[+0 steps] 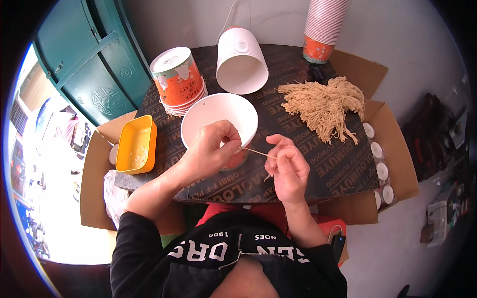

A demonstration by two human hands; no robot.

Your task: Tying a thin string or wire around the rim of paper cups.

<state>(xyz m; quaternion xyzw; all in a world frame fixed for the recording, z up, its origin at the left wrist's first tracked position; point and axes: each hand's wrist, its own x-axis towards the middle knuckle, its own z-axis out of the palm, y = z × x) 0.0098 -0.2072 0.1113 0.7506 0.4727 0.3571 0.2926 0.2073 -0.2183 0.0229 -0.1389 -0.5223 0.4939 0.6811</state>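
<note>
A thin tan cord [259, 152] runs taut between my two hands. My left hand [212, 145] pinches one end at the near rim of a paper bucket [213, 110], whose white inside faces up. My right hand [288, 169] grips the cord further along between thumb and fingers, and a short tail hangs below it. The bucket has a small hole near its far rim. Part of its orange outer wall shows below my left hand, which hides some of the near rim.
Beyond stand upturned orange printed buckets [178, 82] and a white bucket stack lying down [242, 64]. A tall stack [325, 30] rises back right, near a heap of tan cords [325, 105]. A yellow tray [135, 144] sits at the table's left edge; cardboard boxes [395, 149] flank the table.
</note>
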